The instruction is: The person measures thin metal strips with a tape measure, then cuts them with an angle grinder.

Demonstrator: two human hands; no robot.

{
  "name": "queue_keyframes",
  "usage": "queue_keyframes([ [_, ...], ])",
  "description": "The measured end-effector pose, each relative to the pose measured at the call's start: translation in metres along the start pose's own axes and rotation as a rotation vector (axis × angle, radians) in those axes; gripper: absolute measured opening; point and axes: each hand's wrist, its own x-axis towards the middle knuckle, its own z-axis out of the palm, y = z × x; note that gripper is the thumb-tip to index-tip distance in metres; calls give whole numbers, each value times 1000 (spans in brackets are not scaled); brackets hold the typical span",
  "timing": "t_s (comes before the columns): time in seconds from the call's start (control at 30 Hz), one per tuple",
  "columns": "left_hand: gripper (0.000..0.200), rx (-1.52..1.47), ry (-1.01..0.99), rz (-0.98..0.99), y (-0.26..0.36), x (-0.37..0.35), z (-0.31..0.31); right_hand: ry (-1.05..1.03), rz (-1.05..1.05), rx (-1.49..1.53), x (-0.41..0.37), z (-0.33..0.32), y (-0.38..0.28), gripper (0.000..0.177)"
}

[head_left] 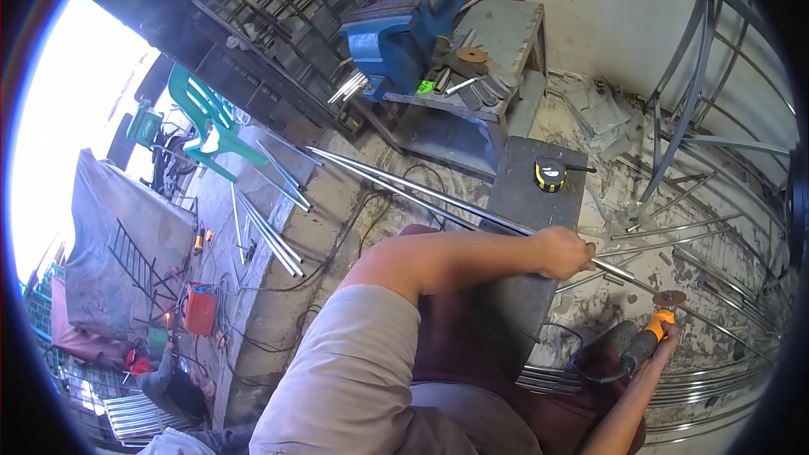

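My left hand point(563, 253) is closed around a long shiny metal tube point(497, 217) near its right end. The tube slants across the dark bench point(527, 194) and on over the floor to the left. In my right hand point(664, 345) is an orange and grey angle grinder point(661, 324), gripped by its body. Its brown cutting disc point(670, 297) faces up, close to the tube's right end. A black and yellow tape measure point(549, 175) lies on the bench beyond my left hand.
A blue bench vise point(396, 42) sits on a metal table point(514, 29) with another disc point(472, 55) and scraps. Tubes and offcuts point(716, 286) litter the floor at right. At left are a green chair point(202, 118), a red box point(200, 309) and another person point(173, 388) near a glowing spot.
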Motion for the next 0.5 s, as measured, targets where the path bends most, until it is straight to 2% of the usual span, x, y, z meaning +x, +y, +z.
queue_keyframes([
  [0.3,54,5,-35,-2,2,6,11,-36,28,-25,23,-20,7,45],
  [0.5,55,-14,-56,-23,-33,10,34,-65,56,12,25,-27,7,48],
])
